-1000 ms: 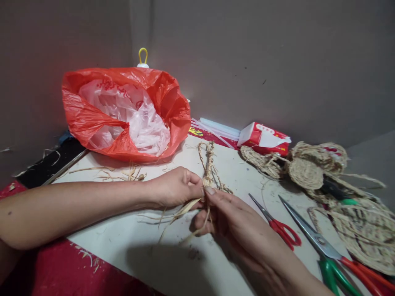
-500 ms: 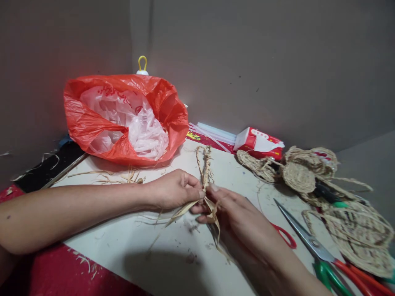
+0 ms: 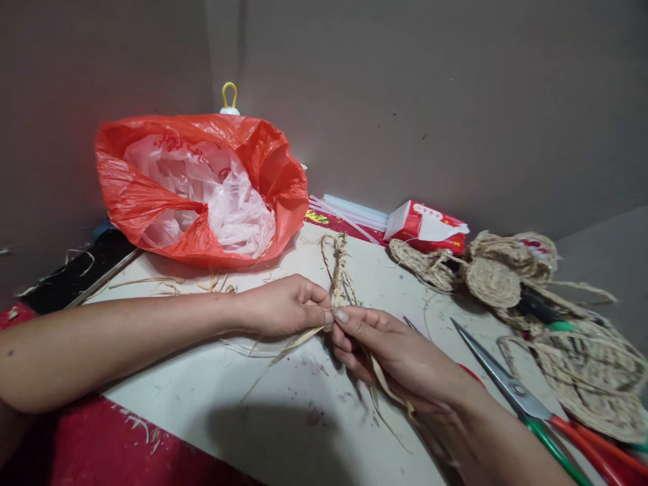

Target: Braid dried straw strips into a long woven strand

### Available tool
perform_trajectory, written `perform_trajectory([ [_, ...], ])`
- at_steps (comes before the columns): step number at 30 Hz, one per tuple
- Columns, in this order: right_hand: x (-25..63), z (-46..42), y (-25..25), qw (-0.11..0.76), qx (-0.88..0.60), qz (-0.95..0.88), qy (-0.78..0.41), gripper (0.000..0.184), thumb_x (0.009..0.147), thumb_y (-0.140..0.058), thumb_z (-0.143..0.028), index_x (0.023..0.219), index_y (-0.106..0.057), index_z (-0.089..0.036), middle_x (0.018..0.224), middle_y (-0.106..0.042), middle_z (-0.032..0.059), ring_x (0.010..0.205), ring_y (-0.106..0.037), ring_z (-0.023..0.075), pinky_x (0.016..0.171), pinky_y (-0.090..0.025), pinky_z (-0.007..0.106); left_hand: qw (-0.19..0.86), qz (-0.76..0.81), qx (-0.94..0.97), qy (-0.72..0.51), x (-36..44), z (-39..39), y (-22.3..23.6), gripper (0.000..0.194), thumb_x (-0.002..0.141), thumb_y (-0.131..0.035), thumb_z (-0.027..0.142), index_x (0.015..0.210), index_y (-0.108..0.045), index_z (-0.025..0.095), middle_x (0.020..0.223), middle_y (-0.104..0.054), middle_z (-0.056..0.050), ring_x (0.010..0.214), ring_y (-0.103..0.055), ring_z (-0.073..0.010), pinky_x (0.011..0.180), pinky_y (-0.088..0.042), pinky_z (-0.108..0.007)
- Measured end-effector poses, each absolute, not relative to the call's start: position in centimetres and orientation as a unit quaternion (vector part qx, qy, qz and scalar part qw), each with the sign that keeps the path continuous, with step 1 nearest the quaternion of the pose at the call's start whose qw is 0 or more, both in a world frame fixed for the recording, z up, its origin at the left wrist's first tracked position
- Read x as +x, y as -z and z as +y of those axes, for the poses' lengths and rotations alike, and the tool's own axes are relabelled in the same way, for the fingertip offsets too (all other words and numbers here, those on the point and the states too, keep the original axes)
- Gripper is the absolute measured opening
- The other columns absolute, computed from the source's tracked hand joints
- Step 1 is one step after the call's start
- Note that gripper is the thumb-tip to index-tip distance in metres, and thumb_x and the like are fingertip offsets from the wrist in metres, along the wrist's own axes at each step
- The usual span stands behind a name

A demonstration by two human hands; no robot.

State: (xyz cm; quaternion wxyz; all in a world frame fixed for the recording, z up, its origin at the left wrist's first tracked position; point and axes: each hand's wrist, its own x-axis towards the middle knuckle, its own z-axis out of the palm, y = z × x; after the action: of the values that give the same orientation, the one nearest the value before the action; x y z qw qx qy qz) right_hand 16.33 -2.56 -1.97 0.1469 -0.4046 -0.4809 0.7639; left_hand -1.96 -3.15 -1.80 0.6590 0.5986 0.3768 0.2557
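Observation:
A braided cord of dry, straw-coloured plant fibre (image 3: pixel 340 270) lies on the white board (image 3: pixel 243 398), its loop pointing away from me. At its near end my left hand (image 3: pixel 291 307) pinches the strands between thumb and fingers. Against that thumb, my right hand (image 3: pixel 377 337) is also closed on the strands. A flat loose strand (image 3: pixel 296 345) hangs down to the left from the pinch. Another strand (image 3: pixel 382 378) trails under my right palm toward the lower right. The exact crossing of the strands is hidden by my fingertips.
A red plastic bag (image 3: pixel 202 250) with a white bag inside stands behind my left hand. At right lie large scissors (image 3: pixel 511 381) and coiled braided pieces (image 3: pixel 582 378). A red tissue pack (image 3: pixel 425 226) sits by the wall. Fibre scraps lie near a black flat object (image 3: pixel 75 270).
My right hand has turned and its thumb now meets my left thumb at the braid's end. The right strand has swung under my right palm. The view has shifted slightly.

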Motion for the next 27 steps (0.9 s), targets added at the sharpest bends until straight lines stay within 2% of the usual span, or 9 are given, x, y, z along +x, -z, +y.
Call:
perform_trajectory([
  [2,16.2,-2.6,1.9,0.133,-0.402,-0.47,-0.775,0.033,0.085,-0.054,-0.045,0.07,-0.053,-0.016,0.057,-0.053,-0.0008,0.043,-0.041,0.006,0.038,-0.03,0.016,0.658,0.368,0.606,-0.253,-2.1,-3.2,1.7,0.019,0.085,-0.046,0.022,0.075,-0.057,0.011,0.075,-0.061,-0.004,0.069,-0.052,-0.0102,0.071,-0.041,-0.023],
  [3,16.2,-2.6,1.8,0.131,-0.403,-0.454,-0.783,0.032,0.084,-0.055,-0.045,0.071,-0.052,-0.016,0.056,-0.052,-0.0018,0.041,-0.039,0.0055,0.036,-0.028,0.015,0.648,0.372,0.615,-0.25,-2.1,-3.2,1.6,0.019,0.086,-0.046,0.022,0.074,-0.057,0.011,0.072,-0.059,-0.002,0.067,-0.051,-0.0097,0.07,-0.04,-0.022],
  [6,16.1,-2.8,1.6,0.132,-0.399,-0.394,-0.817,0.036,0.081,-0.06,-0.044,0.065,-0.04,-0.019,0.05,-0.034,-0.0091,0.038,-0.021,0.0021,0.033,-0.012,0.012,0.609,0.387,0.648,-0.244,-2.2,-3.3,1.4,0.018,0.085,-0.047,0.023,0.07,-0.052,0.013,0.063,-0.046,0.004,0.06,-0.04,-0.0073,0.059,-0.034,-0.019],
  [8,16.0,-2.9,1.5,0.134,-0.388,-0.375,-0.831,0.042,0.08,-0.062,-0.044,0.061,-0.032,-0.02,0.049,-0.025,-0.0109,0.039,-0.014,0.0017,0.034,-0.008,0.013,0.603,0.38,0.657,-0.244,-2.3,-3.3,1.3,0.019,0.085,-0.047,0.023,0.069,-0.05,0.014,0.062,-0.04,0.006,0.058,-0.035,-0.0066,0.056,-0.03,-0.018],
  [14,15.9,-2.8,1.6,0.157,-0.366,-0.341,-0.852,0.046,0.073,-0.068,-0.039,0.056,-0.03,-0.02,0.045,-0.025,-0.011,0.037,-0.012,0.0016,0.032,-0.008,0.014,0.611,0.352,0.67,-0.232,-2.5,-2.9,1.0,0.016,0.084,-0.045,0.021,0.071,-0.052,0.014,0.064,-0.041,0.005,0.06,-0.036,-0.0073,0.058,-0.031,-0.019],
  [18,15.6,-3.1,1.8,0.183,-0.398,-0.345,-0.83,0.039,0.073,-0.068,-0.036,0.052,-0.042,-0.016,0.042,-0.028,-0.0104,0.035,-0.013,0.0008,0.032,-0.007,0.015,0.598,0.384,0.679,-0.182,-2.8,-3.0,0.0,0.018,0.081,-0.042,0.017,0.074,-0.058,0.013,0.058,-0.04,0.005,0.053,-0.032,-0.0072,0.052,-0.029,-0.02],
  [21,15.1,-3.8,2.0,0.209,-0.434,-0.352,-0.802,0.034,0.072,-0.068,-0.039,0.056,-0.052,-0.014,0.04,-0.026,-0.0112,0.034,-0.012,0.0004,0.032,-0.007,0.015,0.599,0.419,0.663,-0.162,-2.7,-3.3,-0.5,0.02,0.079,-0.041,0.018,0.071,-0.059,0.014,0.051,-0.036,0.006,0.046,-0.029,-0.0072,0.045,-0.025,-0.02],
  [24,14.6,-4.4,2.1,0.241,-0.452,-0.344,-0.787,0.032,0.069,-0.071,-0.04,0.06,-0.055,-0.014,0.039,-0.025,-0.0121,0.034,-0.012,0.0009,0.033,-0.009,0.015,0.619,0.44,0.632,-0.155,-2.2,-4.0,-0.7,0.018,0.077,-0.039,0.021,0.07,-0.055,0.015,0.047,-0.043,0.004,0.041,-0.036,-0.0085,0.042,-0.028,-0.02],
  [27,14.2,-4.9,2.2,0.268,-0.459,-0.326,-0.782,0.035,0.066,-0.074,-0.039,0.057,-0.048,-0.017,0.039,-0.025,-0.0122,0.035,-0.012,0.0016,0.033,-0.01,0.016,0.611,0.473,0.618,-0.145,-1.6,-4.9,-0.9,0.016,0.078,-0.038,0.024,0.07,-0.05,0.017,0.049,-0.051,0.001,0.041,-0.044,-0.0105,0.042,-0.033,-0.021],
])
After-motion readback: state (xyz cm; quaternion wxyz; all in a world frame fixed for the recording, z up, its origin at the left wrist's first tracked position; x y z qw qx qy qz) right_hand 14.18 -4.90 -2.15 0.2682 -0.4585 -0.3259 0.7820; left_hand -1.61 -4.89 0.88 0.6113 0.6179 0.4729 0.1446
